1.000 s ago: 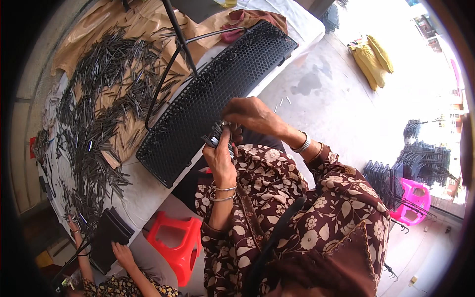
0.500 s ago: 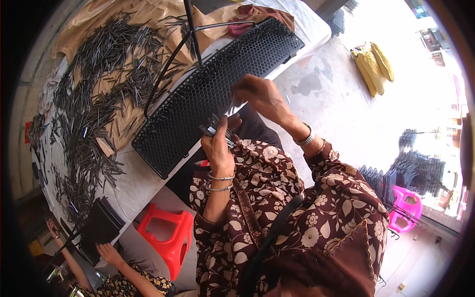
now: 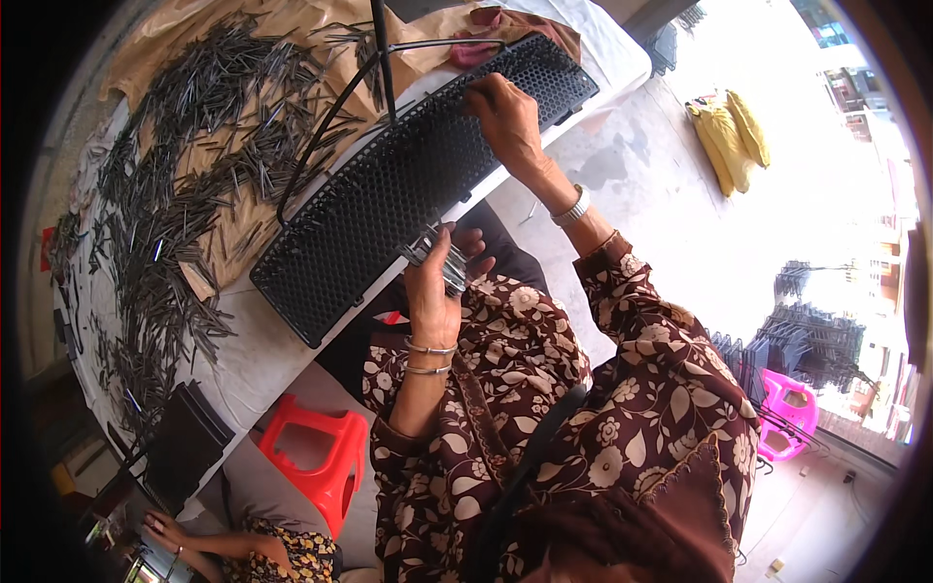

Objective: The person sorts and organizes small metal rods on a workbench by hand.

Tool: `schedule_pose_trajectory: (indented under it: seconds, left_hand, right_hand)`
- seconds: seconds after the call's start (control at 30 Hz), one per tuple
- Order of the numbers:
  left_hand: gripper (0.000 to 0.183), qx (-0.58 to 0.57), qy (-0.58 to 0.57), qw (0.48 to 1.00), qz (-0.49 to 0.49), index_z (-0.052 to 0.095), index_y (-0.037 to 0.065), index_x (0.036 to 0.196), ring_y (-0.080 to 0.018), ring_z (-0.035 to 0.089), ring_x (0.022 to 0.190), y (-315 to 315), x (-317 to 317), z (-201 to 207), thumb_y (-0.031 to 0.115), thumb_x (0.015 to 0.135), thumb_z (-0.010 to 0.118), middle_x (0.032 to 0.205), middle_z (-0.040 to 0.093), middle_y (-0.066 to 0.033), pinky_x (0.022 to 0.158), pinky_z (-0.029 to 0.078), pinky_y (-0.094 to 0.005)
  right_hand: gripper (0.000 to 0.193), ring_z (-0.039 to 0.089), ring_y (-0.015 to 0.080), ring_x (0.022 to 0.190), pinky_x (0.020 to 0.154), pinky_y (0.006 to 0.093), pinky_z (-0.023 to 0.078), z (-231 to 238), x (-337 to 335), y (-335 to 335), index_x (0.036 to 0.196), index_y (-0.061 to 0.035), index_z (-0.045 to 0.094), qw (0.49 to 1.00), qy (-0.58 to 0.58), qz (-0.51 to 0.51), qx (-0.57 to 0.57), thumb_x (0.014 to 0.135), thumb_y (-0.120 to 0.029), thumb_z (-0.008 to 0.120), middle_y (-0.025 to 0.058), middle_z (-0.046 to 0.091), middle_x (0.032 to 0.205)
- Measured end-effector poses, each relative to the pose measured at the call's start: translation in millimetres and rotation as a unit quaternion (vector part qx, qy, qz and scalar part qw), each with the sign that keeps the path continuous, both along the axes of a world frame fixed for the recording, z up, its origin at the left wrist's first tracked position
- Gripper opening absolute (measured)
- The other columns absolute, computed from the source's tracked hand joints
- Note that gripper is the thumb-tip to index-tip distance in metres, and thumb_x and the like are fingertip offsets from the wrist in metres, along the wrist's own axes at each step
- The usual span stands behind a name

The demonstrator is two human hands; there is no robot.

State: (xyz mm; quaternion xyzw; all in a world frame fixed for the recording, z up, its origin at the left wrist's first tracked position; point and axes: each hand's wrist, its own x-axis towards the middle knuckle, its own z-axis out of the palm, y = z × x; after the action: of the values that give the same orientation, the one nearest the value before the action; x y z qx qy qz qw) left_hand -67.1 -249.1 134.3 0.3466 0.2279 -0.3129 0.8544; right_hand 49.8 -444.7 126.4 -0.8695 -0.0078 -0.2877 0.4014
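Observation:
My left hand (image 3: 432, 277) is closed around a small bundle of thin dark strips (image 3: 449, 264), held just off the near edge of a long black panel full of honeycomb holes (image 3: 364, 233). This panel lies slantwise along the table edge, and short strip ends stick up along its far side. Over its right half, my right hand (image 3: 507, 121) is pinched close to the holes. Whatever its fingertips hold is hidden. A thin black metal frame (image 3: 326, 136) rises from the panel's far side.
Loose dark strips (image 3: 175, 194) are heaped on brown paper (image 3: 233, 238) over the white table (image 3: 262, 360). At lower left, a co-worker's hand (image 3: 165, 530) is near another black panel (image 3: 194, 432). A red stool (image 3: 316, 457), a pink stool (image 3: 787, 418) and yellow sacks (image 3: 724, 141) stand on the floor.
My right hand has moved from above my left hand up and away to the panel's far part. My left hand stays with its strips. The co-worker's hands have shifted off the other panel.

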Motion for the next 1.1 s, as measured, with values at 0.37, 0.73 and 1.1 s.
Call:
schedule_pose_trajectory:
  seconds: [0.37, 0.73, 1.1]
  left_hand:
    - [0.022, 0.021, -0.024, 0.999, -0.009, 0.061, 0.002, 0.105, -0.0078, 0.046, 0.062, 3.1, -3.9, -2.6, 0.022, 0.095, 0.062, 0.075, 0.054, -0.0007, 0.055, 0.039, -0.0245]
    - [0.020, 0.037, -0.047, 0.998, -0.002, 0.063, 0.003, 0.100, -0.0079, 0.047, 0.058, -3.7, 1.9, -1.7, 0.021, 0.092, 0.067, 0.075, 0.060, -0.0036, 0.050, 0.037, -0.0218]
    - [0.019, 0.074, -0.095, 0.993, -0.011, 0.065, 0.005, 0.096, -0.0101, 0.059, 0.061, -5.9, 4.2, 3.6, 0.021, 0.087, 0.071, 0.079, 0.069, -0.0085, 0.047, 0.037, -0.0217]
  right_hand:
    - [0.012, 0.067, 0.0271, 0.077, 0.068, 0.0362, 0.053, -9.2, 0.8, -0.3, 0.097, -0.0028, 0.064, 0.989, 0.012, -0.016, -0.146, 0.087, -0.010, 0.063, 0.0133, 0.064, 0.086]
    - [0.018, 0.061, 0.0262, 0.086, 0.070, 0.0363, 0.051, -12.7, -0.4, -2.2, 0.102, -0.0096, 0.071, 0.982, -0.019, 0.013, -0.187, 0.087, -0.018, 0.067, 0.0099, 0.061, 0.094]
    - [0.025, 0.061, 0.0118, 0.075, 0.063, 0.0287, 0.048, 39.3, -76.5, 23.9, 0.101, 0.0016, 0.068, 0.925, 0.264, 0.273, 0.009, 0.092, -0.021, 0.064, 0.0073, 0.065, 0.082]
